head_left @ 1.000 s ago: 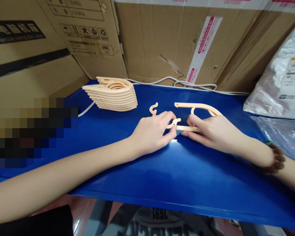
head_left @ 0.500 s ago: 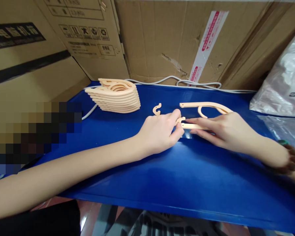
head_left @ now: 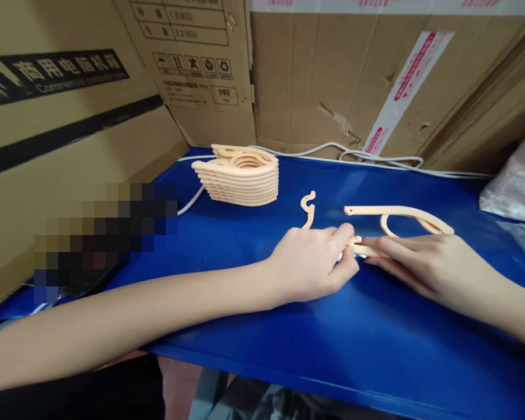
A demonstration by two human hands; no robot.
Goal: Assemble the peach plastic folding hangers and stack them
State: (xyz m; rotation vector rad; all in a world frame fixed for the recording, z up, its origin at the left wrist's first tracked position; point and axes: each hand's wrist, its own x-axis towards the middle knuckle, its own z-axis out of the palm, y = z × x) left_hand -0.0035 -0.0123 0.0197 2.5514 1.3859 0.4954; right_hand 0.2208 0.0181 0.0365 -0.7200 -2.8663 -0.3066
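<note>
My left hand [head_left: 315, 259] is closed, thumb and fingers pinching a small peach plastic piece at the end of a hanger arm. A peach hook [head_left: 307, 202] sticks out behind that hand; whether it joins the pinched piece is hidden. My right hand [head_left: 437, 268] grips a straight peach hanger arm [head_left: 370, 251], whose tip meets the left fingertips. Just beyond the right hand, another curved hanger arm [head_left: 391, 210] with an inner loop lies on the table, partly covered by the hand.
A neat stack of peach hanger arms [head_left: 240, 184] sits at the back left of the blue table [head_left: 289, 344]. White cable [head_left: 376, 161] runs along the back beneath cardboard boxes [head_left: 306, 76]. A clear plastic bag [head_left: 516, 175] stands at right. A blurred-out patch covers the left.
The view has turned, so everything sits further right and lower. The arm's tip and the small piece now overlap at my left fingertips. More of the hook's stem shows.
</note>
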